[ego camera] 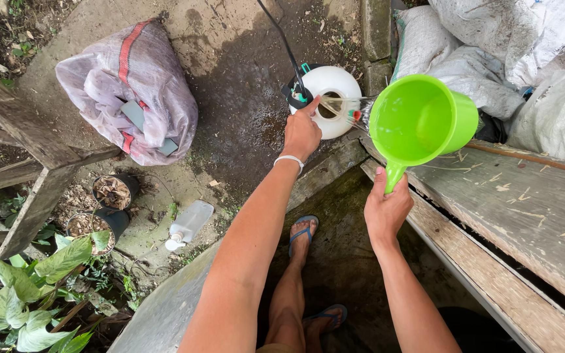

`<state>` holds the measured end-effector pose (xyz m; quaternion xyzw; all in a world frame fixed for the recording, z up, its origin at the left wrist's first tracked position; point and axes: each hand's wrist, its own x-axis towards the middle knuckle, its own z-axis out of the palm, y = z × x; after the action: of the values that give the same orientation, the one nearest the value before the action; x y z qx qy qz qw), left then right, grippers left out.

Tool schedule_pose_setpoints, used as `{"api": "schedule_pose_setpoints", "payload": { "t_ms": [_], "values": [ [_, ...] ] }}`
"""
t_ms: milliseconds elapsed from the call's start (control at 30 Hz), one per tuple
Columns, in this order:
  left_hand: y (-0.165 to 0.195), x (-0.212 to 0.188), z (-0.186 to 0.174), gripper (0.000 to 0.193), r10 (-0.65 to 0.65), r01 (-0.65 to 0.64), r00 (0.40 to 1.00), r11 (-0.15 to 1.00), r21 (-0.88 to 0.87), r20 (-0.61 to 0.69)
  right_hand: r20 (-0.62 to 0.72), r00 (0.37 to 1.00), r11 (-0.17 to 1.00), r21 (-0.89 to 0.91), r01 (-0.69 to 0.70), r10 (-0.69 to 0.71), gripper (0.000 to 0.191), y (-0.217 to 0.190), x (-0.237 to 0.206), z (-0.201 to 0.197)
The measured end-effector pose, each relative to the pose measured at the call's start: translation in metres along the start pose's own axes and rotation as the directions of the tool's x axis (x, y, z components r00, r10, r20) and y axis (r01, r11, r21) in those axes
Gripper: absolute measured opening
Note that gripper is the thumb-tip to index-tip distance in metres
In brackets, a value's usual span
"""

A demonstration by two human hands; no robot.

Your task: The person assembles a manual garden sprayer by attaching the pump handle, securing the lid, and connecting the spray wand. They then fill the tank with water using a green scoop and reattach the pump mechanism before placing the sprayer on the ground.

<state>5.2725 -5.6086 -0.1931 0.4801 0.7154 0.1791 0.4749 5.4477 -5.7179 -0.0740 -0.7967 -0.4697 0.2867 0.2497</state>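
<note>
Sacks: grey-white sacks (485, 46) are heaped at the far right; one translucent sack with a red stripe (129, 88) lies at the far left on the concrete.
Bench: a weathered plank bench (531, 216) runs along the right, bare where the jug hangs over its near edge.
Green jug: the green jug (420, 117) is tipped on its side toward the left, its mouth just beside the tank opening, with a thin stream of water crossing into it.
White sprayer tank: the white sprayer tank (331, 98) stands on the ground at the far centre, lid off, a black hose rising from it.
Right hand: the right hand (387, 209) has its grip closed on the jug's handle from below.
Left hand: the left hand (302, 131) rests on the tank's rim, fingers loosely curled, one pointing at the opening.
Step in hand: pouring water into the tank, by my reading.
Next move: it likely calls for tilting the jug further while steadying the tank.
Small things: a clear bottle (188, 225) lies on the ground at the left, near two pots (109, 202).
</note>
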Motion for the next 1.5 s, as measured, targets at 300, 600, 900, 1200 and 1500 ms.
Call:
{"api": "schedule_pose_setpoints", "payload": {
  "t_ms": [300, 600, 900, 1200, 1500],
  "values": [
    [-0.001, 0.0, 0.002, 0.068, -0.026, 0.025, 1.0, 1.0, 0.006, 0.014, -0.017, 0.999, 0.999, -0.026, 0.03, -0.03, 0.025, -0.001, -0.001, 0.001],
    [-0.004, 0.002, 0.003, 0.07, -0.03, 0.03, 1.0, 0.999, -0.011, 0.008, -0.026, 0.994, 0.994, -0.033, 0.105, -0.106, 0.024, -0.001, 0.001, 0.01],
    [0.0, 0.001, 0.001, 0.072, -0.042, 0.042, 0.999, 0.999, 0.001, 0.029, 0.023, 0.999, 0.997, -0.062, 0.035, -0.034, 0.024, -0.002, 0.007, 0.016],
    [0.004, -0.001, -0.001, 0.073, -0.047, 0.047, 0.998, 0.999, -0.002, 0.035, -0.016, 0.982, 0.971, -0.151, 0.185, -0.189, 0.025, -0.006, 0.012, 0.018],
    [0.01, -0.003, -0.002, 0.075, -0.138, 0.137, 0.988, 0.99, 0.025, 0.066, 0.027, 0.968, 0.931, -0.27, 0.247, -0.249, 0.024, -0.01, 0.011, 0.025]
  ]
}}
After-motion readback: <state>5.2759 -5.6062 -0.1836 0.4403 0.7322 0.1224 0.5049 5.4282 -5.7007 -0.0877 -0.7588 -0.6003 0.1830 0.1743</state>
